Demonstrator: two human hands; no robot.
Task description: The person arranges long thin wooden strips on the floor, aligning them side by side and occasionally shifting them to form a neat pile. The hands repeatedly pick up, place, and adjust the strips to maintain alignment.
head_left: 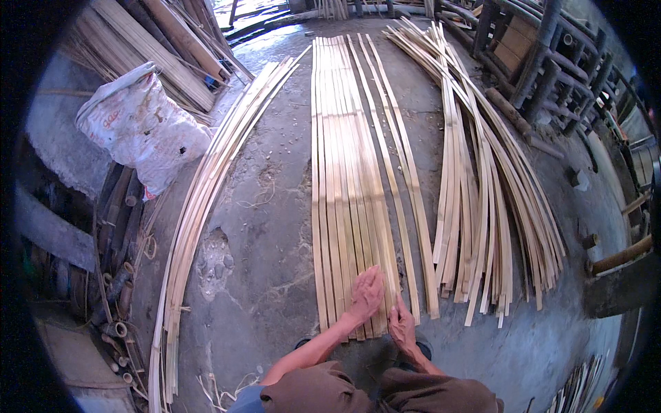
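Observation:
Long pale bamboo strips (341,158) lie side by side on the floor ahead of me, their near ends close to my feet. My left hand (368,292) rests flat on top of this row, fingers together and stretched out. Beside it, my right hand (403,325) has its thumb and fingers closed at the near end of a bamboo strip (385,258) on the row's right edge. Two separate strips (406,165) lie just to the right, with gaps between them. My palms' undersides are hidden.
A loose, crossing pile of strips (489,199) spreads on the right. A narrower bundle (200,199) curves along the left. Beyond it are a white sack (141,124) and cut bamboo poles (120,330). Dark wooden frames (551,76) stand far right. The concrete floor (265,268) is pitted.

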